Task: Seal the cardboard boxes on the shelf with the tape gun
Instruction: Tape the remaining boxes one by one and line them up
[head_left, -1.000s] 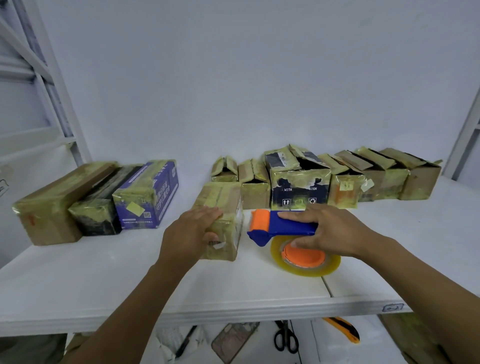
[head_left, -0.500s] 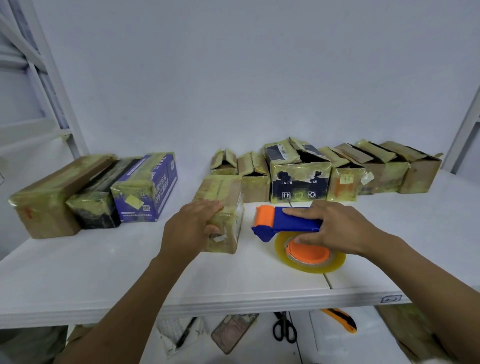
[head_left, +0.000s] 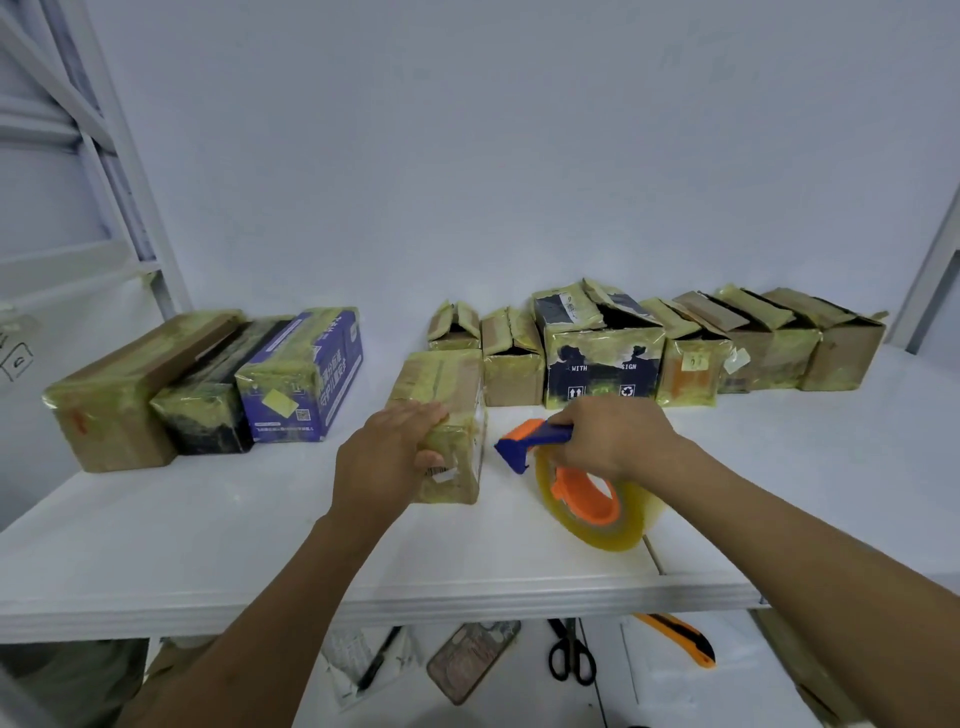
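Far left of the white shelf board: three closed, tape-wrapped cartons side by side, a plain brown cardboard one, a dark one and a purple printed one; these look done. Centre: the small tape-yellowed cardboard box stands alone, forward of the rest, with the left hand laid over its near top corner, fingers curled down the front face, bracing it rather than lifting. Just beside it to the right, not touching: the blue-and-orange tape gun with its clear yellowish roll, gripped by the right hand, which is closed round the handle; roll tilted, lower edge at or near the shelf, blade end pointing at the box. Back right: a row of small cartons with raised flaps, apparently unsealed. Risks, judged: the box is light and held at one corner only, so drag from the tape may slide or twist it, giving a crooked strip. If the free tape end has stuck back on the roll (cannot tell), the first pass lays nothing. Left fingers lie in the blade's path.
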